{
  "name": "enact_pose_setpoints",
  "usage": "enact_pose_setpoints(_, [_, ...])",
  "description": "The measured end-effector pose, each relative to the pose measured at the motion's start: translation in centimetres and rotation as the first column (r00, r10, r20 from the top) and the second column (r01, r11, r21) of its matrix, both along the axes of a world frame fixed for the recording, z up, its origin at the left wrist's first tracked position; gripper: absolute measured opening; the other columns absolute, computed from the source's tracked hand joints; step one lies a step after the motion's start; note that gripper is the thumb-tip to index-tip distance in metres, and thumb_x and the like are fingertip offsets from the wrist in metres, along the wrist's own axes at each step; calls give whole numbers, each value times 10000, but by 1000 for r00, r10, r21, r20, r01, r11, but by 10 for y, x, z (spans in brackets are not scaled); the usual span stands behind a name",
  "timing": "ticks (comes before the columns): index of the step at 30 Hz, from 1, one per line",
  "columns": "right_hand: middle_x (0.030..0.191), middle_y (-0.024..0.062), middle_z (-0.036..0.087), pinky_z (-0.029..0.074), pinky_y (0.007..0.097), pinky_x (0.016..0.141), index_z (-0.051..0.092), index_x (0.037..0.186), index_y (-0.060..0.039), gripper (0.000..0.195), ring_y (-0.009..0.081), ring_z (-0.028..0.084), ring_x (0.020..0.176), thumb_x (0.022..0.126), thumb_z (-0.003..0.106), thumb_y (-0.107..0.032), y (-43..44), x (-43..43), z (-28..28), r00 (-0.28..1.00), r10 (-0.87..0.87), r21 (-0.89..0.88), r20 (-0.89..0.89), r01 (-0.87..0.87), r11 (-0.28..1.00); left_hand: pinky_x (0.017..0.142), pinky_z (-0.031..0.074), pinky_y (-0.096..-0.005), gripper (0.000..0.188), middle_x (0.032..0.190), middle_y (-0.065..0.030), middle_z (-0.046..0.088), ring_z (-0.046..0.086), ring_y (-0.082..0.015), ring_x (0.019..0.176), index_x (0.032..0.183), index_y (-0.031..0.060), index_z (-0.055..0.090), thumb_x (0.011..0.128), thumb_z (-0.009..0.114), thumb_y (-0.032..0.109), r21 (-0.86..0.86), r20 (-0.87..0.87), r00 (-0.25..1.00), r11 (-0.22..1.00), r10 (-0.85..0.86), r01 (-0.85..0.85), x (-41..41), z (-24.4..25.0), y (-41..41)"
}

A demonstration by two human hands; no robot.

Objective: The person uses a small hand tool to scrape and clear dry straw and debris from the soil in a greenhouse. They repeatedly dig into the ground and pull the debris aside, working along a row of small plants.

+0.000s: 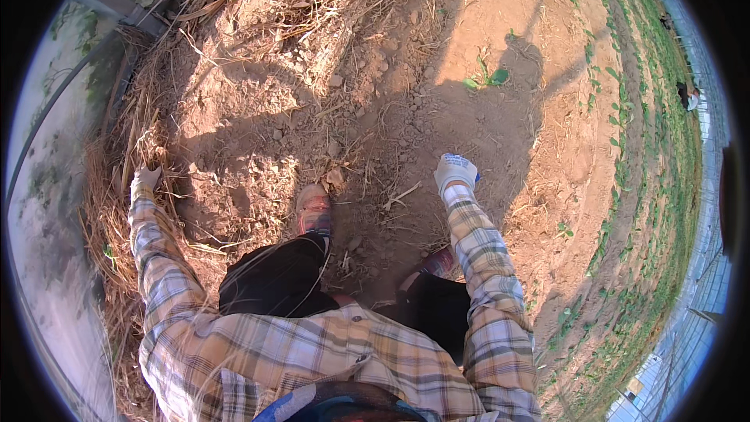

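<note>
My left hand (146, 178), in a white work glove, reaches out to the far left. It is at a heap of dry straw (149, 149) along the greenhouse wall; the straw and the angle hide whether its fingers grip any. My right hand (456, 170) wears a white glove with printed writing on its back and blue on the palm side. Its fingers are curled in, and nothing shows in it. Below it is bare brown soil (404, 146) with clods and straw bits. A leafy green seedling (486, 76) grows beyond the right hand, partly in my shadow.
Plastic film (64, 146) and a metal post (120, 3) border the left side. More dry straw (310, 0) lies ahead. Rows of green seedlings (618, 117) run along the right. Another person (687, 97) is at the far right. My shoe (314, 208) stands on the soil.
</note>
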State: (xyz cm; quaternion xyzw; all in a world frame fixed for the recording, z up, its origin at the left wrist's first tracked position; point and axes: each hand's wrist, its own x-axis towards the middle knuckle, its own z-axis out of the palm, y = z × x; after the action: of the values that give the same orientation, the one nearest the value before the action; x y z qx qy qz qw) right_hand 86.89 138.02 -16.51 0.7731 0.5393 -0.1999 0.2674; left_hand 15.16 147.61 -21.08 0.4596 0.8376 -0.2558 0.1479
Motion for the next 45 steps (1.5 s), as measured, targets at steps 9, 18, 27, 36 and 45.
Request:
enact_pose_setpoints(9, [1034,92,670,524,376,742,701,981,-125,198,268,643,966,823,582,-141,4,1,-3,999,-33,-20,-27,33,999,734,485,-347,463,896,-153,682,654,-285,830,1050,85,666,818,579,477,698,185,977,714,-102,-57,1,85,51])
enact_pose_setpoints(18, [1014,81,677,529,380,729,706,968,-133,189,254,649,953,814,599,-154,7,-3,-7,999,-41,-15,-33,40,999,472,456,-292,441,712,-88,611,570,-158,570,977,41,630,770,663,429,149,374,923,988,-84,30,45,95,88])
enact_pose_setpoints(27, [1016,87,674,530,380,733,706,960,-126,183,258,647,956,817,592,-139,8,-6,4,998,-30,6,-53,30,1000,928,432,-393,614,1240,-139,549,550,-302,1081,1278,108,487,794,615,463,356,-438,637,528,-634,771,199,150,57])
enact_pose_setpoints(36, [988,99,678,529,370,725,708,947,-123,185,265,655,928,832,564,-143,5,-2,0,998,-27,-10,-57,27,1000,1109,208,-461,275,1293,-111,489,375,-324,1260,1052,121,623,777,632,125,547,24,364,317,-931,775,319,127,6])
enact_pose_setpoints(45, [994,94,678,531,377,715,712,940,-132,184,255,656,934,828,566,-136,-5,-2,1,997,-51,41,-59,53,998,804,477,-411,428,994,-131,614,597,-304,933,1080,85,594,808,594,416,520,405,271,464,-873,717,346,103,-67])
